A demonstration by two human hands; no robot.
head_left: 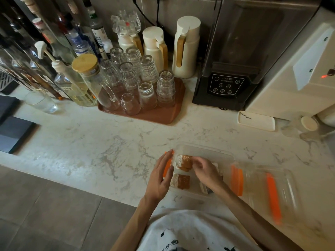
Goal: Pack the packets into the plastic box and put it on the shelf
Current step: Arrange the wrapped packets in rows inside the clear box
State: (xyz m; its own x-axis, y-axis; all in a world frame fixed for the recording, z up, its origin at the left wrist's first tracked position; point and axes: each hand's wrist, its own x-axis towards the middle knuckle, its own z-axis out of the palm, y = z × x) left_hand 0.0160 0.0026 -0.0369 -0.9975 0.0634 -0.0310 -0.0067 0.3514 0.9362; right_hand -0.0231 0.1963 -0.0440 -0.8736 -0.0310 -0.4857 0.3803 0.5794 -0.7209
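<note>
A clear plastic box (204, 149) with orange clips stands on the marble counter in front of me. Inside it lie brown packets: one (183, 181) flat near the front left, another (185, 161) behind it. My right hand (204, 169) reaches into the box and pinches the rear packet at its right edge. My left hand (160, 176) rests with straight fingers against the box's left wall, by its orange clip (168, 166). The box's clear lid (268, 187), with orange clips, lies on the counter to the right, blurred.
A brown tray (163, 115) of upturned glasses stands behind the box. Bottles crowd the back left, white jugs (184, 48) and a black blender (228, 69) the back. A small white tray (256, 121) and a jar (306, 125) sit at the right. Dark scales (12, 133) lie at the left.
</note>
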